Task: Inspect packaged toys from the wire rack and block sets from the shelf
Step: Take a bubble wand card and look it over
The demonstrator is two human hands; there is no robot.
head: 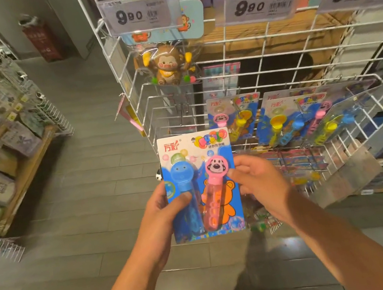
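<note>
Both hands [163, 212] pinching bubble-wand pack [201, 186]

You hold a bubble wand blister pack [201, 186] upright and facing you: blue card, one blue wand beside one pink dog-faced wand. More such packs [290, 118] hang along the white wire rack's [262, 74] front rail.

Grey plank floor [82, 163], wooden shelving [25, 170] at left, red bin [41, 40] by far wall.
</note>
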